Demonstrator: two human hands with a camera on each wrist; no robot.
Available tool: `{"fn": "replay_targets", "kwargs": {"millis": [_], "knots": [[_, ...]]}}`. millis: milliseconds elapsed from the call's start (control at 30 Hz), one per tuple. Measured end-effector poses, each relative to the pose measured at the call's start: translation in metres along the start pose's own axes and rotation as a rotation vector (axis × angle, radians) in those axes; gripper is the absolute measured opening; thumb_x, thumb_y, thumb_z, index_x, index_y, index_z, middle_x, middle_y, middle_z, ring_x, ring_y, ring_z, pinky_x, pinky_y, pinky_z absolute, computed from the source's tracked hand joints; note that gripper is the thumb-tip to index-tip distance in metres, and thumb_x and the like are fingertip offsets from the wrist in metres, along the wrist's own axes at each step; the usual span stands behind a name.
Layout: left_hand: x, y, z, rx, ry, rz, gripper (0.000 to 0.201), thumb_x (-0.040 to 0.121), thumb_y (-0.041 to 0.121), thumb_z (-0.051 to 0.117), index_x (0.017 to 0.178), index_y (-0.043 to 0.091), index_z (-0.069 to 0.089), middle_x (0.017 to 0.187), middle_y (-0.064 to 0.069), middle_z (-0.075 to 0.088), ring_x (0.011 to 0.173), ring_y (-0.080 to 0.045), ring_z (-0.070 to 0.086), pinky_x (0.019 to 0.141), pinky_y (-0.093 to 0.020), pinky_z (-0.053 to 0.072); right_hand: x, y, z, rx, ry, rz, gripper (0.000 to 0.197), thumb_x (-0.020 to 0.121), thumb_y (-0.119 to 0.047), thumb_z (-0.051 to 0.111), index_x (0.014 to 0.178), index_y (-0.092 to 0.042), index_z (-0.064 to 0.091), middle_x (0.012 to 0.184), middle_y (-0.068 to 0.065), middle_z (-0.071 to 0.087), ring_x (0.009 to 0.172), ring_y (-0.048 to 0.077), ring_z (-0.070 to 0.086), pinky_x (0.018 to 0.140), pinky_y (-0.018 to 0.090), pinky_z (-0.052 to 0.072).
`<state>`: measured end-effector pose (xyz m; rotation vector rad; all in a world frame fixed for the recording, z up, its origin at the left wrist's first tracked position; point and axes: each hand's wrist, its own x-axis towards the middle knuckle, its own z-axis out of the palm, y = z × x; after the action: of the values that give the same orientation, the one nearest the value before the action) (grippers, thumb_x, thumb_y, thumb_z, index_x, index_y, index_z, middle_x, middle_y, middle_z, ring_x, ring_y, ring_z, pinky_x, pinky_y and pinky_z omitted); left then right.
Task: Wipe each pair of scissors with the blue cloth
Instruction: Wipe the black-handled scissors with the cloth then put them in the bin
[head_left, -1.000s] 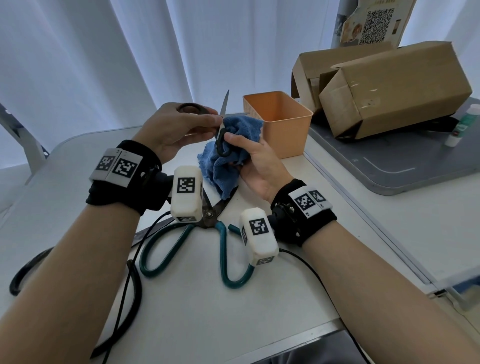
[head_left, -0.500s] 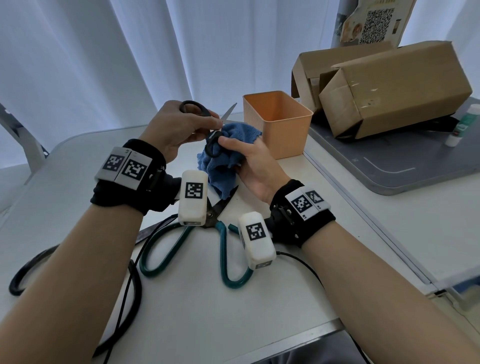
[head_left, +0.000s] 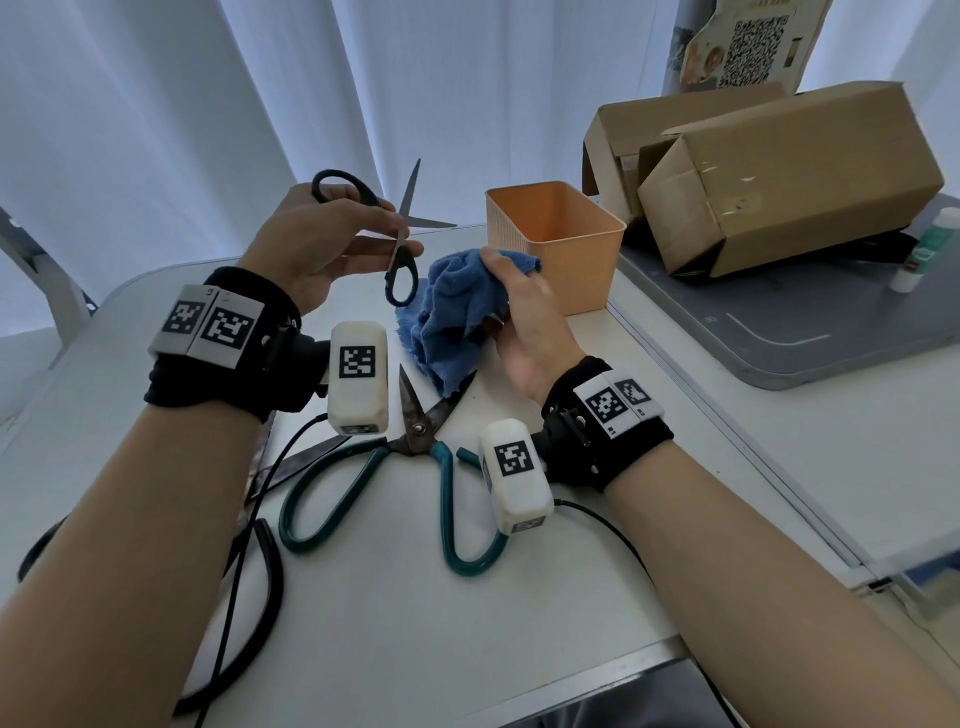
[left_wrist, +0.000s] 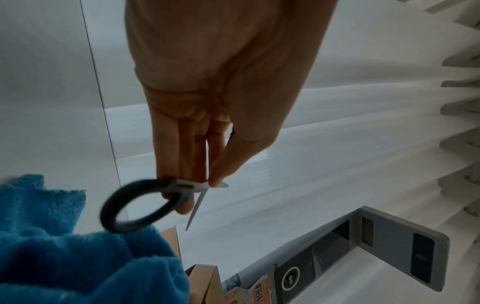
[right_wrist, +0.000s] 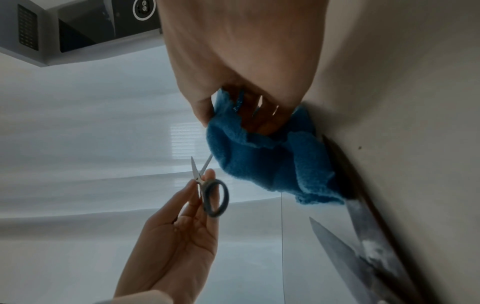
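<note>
I see a white bench (head_left: 519, 597) backed by pale curtains (head_left: 260, 104). On it an orange bin (head_left: 558, 244) stands open, its contents hidden from me. Left of the bin, my left hand (head_left: 317, 244) pinches the small black scissors (head_left: 400, 234), blades spread. My right hand (head_left: 524, 317), just beside the bin, clutches the blue cloth (head_left: 447, 312). Teal-handled shears (head_left: 415, 467) lie nearer me than the bin.

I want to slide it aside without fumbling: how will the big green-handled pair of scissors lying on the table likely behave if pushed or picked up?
The green-handled scissors look all metal and large, so probably heavy and stiff. The blades lie spread open, so they may pivot at the rivet when pushed. The blue cloth drapes over one blade tip and might drag along.
</note>
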<state>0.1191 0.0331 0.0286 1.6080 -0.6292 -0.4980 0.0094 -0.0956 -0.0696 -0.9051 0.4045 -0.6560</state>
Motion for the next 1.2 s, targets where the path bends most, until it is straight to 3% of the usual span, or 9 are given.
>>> {"fn": "replay_targets", "kwargs": {"millis": [133,233,333,433,533,600,800,1000,1200], "knots": [[0.001,-0.002,-0.002,0.032,-0.007,0.004,0.011,0.086,0.000,0.068,0.095,0.005,0.064,0.094,-0.015,0.072,0.087,-0.027,0.075,0.081,-0.034,0.060,-0.001,0.001,0.000,0.090,-0.004,-0.034,0.032,0.093,-0.010,0.063,0.124,-0.009,0.054,0.109,0.015,0.065,0.094,0.025,0.066,0.074,0.036,0.058],[0.000,-0.002,-0.003,0.041,-0.023,0.009,0.012,0.086,0.001,0.070,0.097,0.004,0.065,0.090,-0.013,0.072,0.083,-0.023,0.074,0.080,-0.033,0.061,0.000,0.001,-0.001,0.136,0.008,-0.049,0.027,0.092,-0.008,0.062,0.118,-0.013,0.056,0.106,0.013,0.066,0.091,0.024,0.066,0.079,0.038,0.058],[0.000,-0.001,-0.004,0.029,-0.034,0.004,0.017,0.085,0.002,0.070,0.102,0.002,0.065,0.089,-0.013,0.072,0.082,-0.021,0.073,0.075,-0.029,0.060,-0.001,-0.001,-0.001,0.158,0.020,-0.029,0.017,0.092,-0.008,0.057,0.109,-0.013,0.059,0.096,0.012,0.066,0.081,0.022,0.066,0.073,0.035,0.056],[0.000,-0.001,-0.004,0.044,-0.063,0.004,0.018,0.086,0.003,0.070,0.103,0.004,0.065,0.092,-0.013,0.073,0.084,-0.022,0.074,0.077,-0.029,0.059,-0.001,-0.002,-0.001,0.228,0.052,0.041,0.016,0.090,-0.005,0.045,0.095,-0.011,0.059,0.084,0.008,0.058,0.073,0.017,0.055,0.076,0.032,0.047],[-0.001,-0.002,-0.002,0.076,-0.101,0.006,0.016,0.087,0.006,0.069,0.103,0.007,0.065,0.096,-0.014,0.074,0.089,-0.023,0.074,0.082,-0.030,0.059,-0.002,-0.002,0.001,0.183,0.008,0.039,0.034,0.092,0.007,0.038,0.112,-0.011,0.059,0.086,0.007,0.059,0.072,0.016,0.055,0.067,0.026,0.050],[-0.002,-0.003,0.000,0.108,-0.124,0.014,0.014,0.088,0.008,0.070,0.102,0.008,0.065,0.097,-0.013,0.075,0.091,-0.023,0.074,0.084,-0.031,0.059,-0.005,-0.002,0.004,0.168,-0.031,0.050,0.031,0.096,0.003,0.045,0.123,-0.009,0.055,0.090,0.008,0.062,0.073,0.015,0.060,0.064,0.026,0.052],[-0.002,-0.007,0.002,0.150,-0.163,0.011,0.015,0.086,0.009,0.073,0.101,0.006,0.068,0.102,-0.012,0.076,0.099,-0.020,0.073,0.083,-0.025,0.058,-0.009,0.000,0.007,0.190,-0.077,0.031,0.044,0.097,-0.012,0.056,0.136,0.008,0.049,0.127,0.024,0.060,0.096,0.024,0.065,0.075,0.031,0.059],[-0.003,-0.006,0.006,0.135,-0.198,-0.010,0.013,0.083,0.000,0.073,0.094,0.003,0.067,0.098,-0.015,0.073,0.091,-0.023,0.073,0.075,-0.024,0.059,-0.010,0.001,0.005,0.164,-0.095,0.021,0.040,0.097,-0.012,0.057,0.131,0.008,0.052,0.102,0.016,0.066,0.083,0.021,0.068,0.070,0.031,0.059],[-0.003,-0.008,0.009,0.189,-0.254,0.000,0.009,0.083,-0.001,0.072,0.088,0.004,0.067,0.088,-0.011,0.072,0.083,-0.022,0.073,0.076,-0.027,0.060,-0.010,0.003,0.006,0.151,-0.070,0.024,0.043,0.096,-0.009,0.058,0.135,0.006,0.048,0.110,0.020,0.064,0.087,0.024,0.067,0.074,0.034,0.059]]}}
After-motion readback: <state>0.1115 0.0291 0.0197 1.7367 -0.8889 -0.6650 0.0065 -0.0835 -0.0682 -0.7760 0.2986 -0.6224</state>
